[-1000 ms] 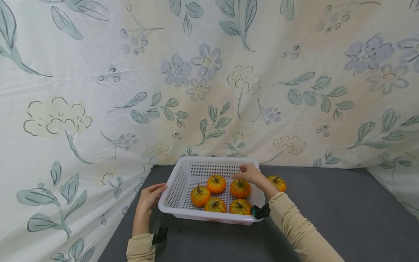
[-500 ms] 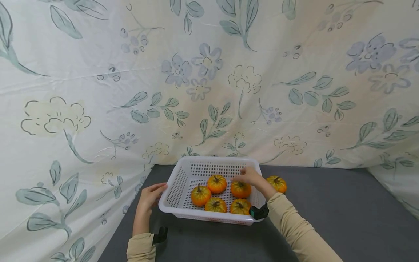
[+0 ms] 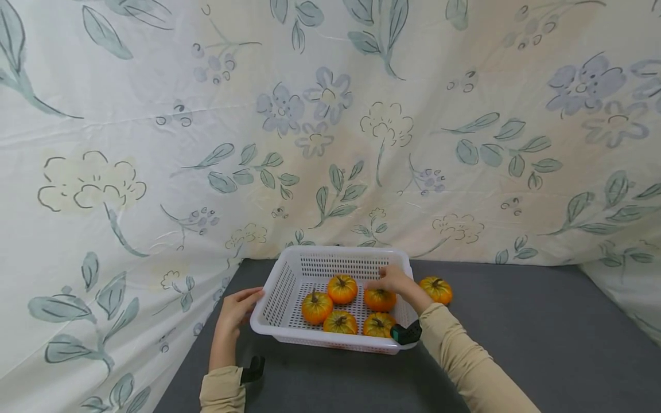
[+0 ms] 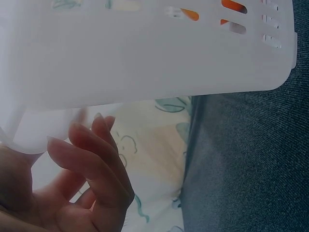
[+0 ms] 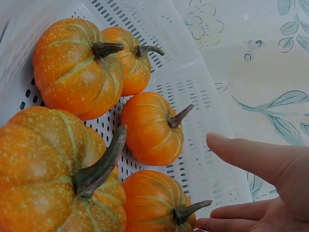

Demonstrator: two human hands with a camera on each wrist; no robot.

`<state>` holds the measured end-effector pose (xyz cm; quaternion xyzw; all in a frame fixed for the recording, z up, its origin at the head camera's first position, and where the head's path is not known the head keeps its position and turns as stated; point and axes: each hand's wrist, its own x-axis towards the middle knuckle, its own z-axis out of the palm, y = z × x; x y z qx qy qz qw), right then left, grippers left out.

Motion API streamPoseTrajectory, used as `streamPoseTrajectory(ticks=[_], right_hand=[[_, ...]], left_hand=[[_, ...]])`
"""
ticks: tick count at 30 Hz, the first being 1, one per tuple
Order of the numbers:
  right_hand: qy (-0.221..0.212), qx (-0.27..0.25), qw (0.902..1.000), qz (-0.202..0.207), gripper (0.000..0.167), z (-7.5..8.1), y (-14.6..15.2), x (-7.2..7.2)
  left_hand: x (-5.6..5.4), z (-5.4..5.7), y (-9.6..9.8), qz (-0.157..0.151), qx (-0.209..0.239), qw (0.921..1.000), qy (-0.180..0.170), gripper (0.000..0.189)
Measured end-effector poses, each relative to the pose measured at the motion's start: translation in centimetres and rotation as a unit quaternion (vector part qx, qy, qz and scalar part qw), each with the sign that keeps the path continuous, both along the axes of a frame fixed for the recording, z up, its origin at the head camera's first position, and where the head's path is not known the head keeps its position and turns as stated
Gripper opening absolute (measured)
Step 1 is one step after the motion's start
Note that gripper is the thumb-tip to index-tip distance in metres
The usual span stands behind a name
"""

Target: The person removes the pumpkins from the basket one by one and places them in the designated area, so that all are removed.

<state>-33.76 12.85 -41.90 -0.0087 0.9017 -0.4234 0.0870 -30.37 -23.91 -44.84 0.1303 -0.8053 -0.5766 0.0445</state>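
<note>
A white perforated plastic basket (image 3: 289, 331) with several small orange pumpkins stands on the dark table. My left hand (image 3: 238, 312) holds its left rim; in the left wrist view the thumb is at the rim and the bent fingers (image 4: 91, 159) lie under it. My right hand (image 3: 395, 280) is inside the basket, over the pumpkin (image 3: 380, 301) at the right. The right wrist view shows the thumb stretched out and apart from the fingers, whose tips are right at a pumpkin (image 5: 154, 203) with a dark stem.
Another pumpkin (image 3: 437, 291) lies on the dark table (image 3: 516, 321), just right of the basket and partly behind the right forearm. Inside, other pumpkins (image 3: 317, 308) sit in the middle and along the front. A flower-patterned cloth (image 3: 330, 172) hangs behind and to the left.
My right hand has lowered slightly toward the right-hand pumpkin, and its forearm has shifted a little left. The left hand, basket and pumpkins stay in place.
</note>
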Motion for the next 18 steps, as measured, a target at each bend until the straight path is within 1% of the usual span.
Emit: streamPoseTrajectory(ticks=[4,12,18], right_hand=[[-0.005,0.006,1.0000,-0.001,0.075,0.04,-0.10,0.06],[0.008,0.030,0.9995,0.004,0.076,-0.13,-0.17,-0.20],[0.006,0.037,0.9993,-0.002,0.072,-0.12,-0.35,-0.18]], left_hand=[[0.02,0.08,0.00,0.000,0.000,1.0000,0.000,0.044],[0.01,0.21,0.03,0.000,0.001,1.0000,-0.003,0.045],[0.01,0.16,0.01,0.000,0.005,1.0000,-0.005,0.044]])
